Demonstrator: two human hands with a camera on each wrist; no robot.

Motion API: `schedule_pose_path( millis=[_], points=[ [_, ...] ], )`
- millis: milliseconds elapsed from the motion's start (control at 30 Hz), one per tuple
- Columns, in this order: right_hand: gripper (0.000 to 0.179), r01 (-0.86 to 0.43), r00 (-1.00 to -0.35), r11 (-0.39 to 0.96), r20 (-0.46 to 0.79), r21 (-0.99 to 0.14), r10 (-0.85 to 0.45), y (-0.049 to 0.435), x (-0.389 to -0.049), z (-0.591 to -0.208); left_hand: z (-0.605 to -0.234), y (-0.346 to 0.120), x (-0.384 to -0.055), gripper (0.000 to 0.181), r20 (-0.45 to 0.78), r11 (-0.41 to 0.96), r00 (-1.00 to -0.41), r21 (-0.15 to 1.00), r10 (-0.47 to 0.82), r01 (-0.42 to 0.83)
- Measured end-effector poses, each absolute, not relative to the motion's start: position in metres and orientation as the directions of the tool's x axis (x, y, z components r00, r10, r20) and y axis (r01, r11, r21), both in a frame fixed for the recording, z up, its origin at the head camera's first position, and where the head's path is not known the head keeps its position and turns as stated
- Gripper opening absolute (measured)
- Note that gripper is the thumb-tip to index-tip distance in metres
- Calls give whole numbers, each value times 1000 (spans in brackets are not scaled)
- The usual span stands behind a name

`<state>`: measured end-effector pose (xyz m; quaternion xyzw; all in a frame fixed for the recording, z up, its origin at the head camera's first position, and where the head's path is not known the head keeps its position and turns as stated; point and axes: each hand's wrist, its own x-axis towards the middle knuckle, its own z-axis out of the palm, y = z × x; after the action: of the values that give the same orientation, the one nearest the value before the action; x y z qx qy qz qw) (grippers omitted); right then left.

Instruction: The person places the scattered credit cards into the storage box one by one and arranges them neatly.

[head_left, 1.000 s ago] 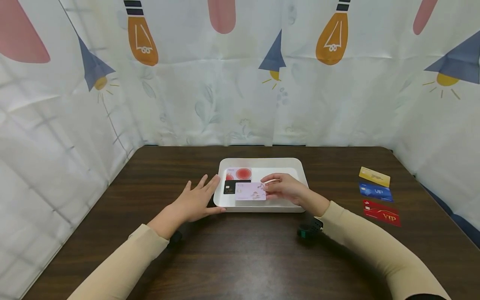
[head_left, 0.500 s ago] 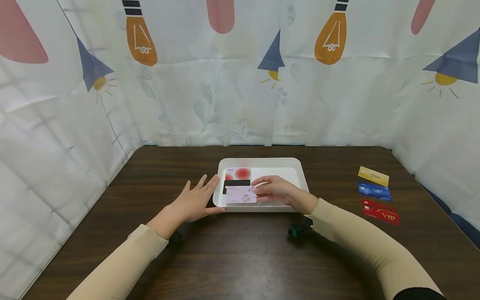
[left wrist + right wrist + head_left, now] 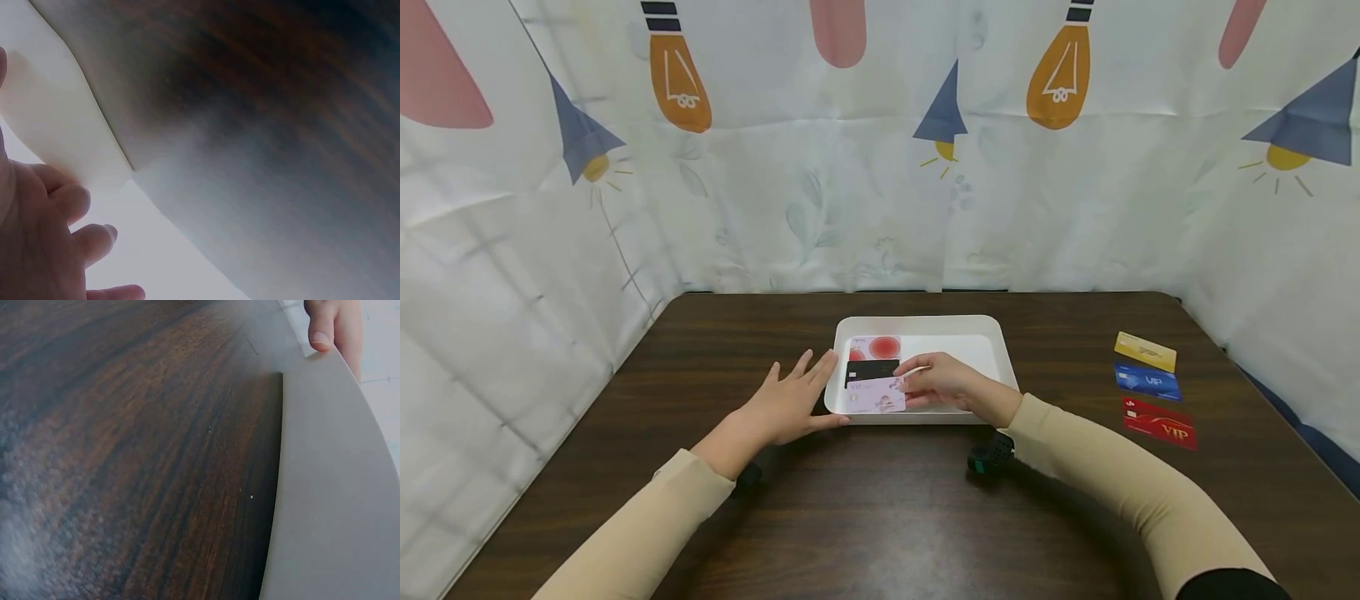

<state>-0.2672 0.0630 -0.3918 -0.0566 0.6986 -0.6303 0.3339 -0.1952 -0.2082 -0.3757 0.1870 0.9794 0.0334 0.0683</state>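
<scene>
My right hand pinches the right end of a pale pink VIP card in the head view. That card lies low in the front left of a white tray, overlapping the lower edge of a black card. Behind the black one is a pink card with red circles. My left hand spreads its fingers along the tray's left side, thumb at the front left corner. In the left wrist view its fingers reach along the tray wall. The right wrist view shows my right thumb over the tray.
On the table's right side lie a yellow card, a blue VIP card and a red VIP card in a column. A patterned white curtain hangs behind the dark wooden table.
My right hand has moved left and toward me with the pale pink card, sliding from over the black card to in front of it. The left hand stays at the tray's side.
</scene>
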Motion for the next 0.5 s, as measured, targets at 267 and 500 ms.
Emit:
schedule_pose_path(
  millis=[267,500],
  points=[
    [27,335,-771,220,-401,-916,-495,61,-265,-389,-376,-208,-195,106,-121,930,-922,86,367,358],
    [25,259,-788,275,-368,-926,-494,58,-263,-393,-375,-207,-195,105,-121,931,-923,87,364,356]
  ],
)
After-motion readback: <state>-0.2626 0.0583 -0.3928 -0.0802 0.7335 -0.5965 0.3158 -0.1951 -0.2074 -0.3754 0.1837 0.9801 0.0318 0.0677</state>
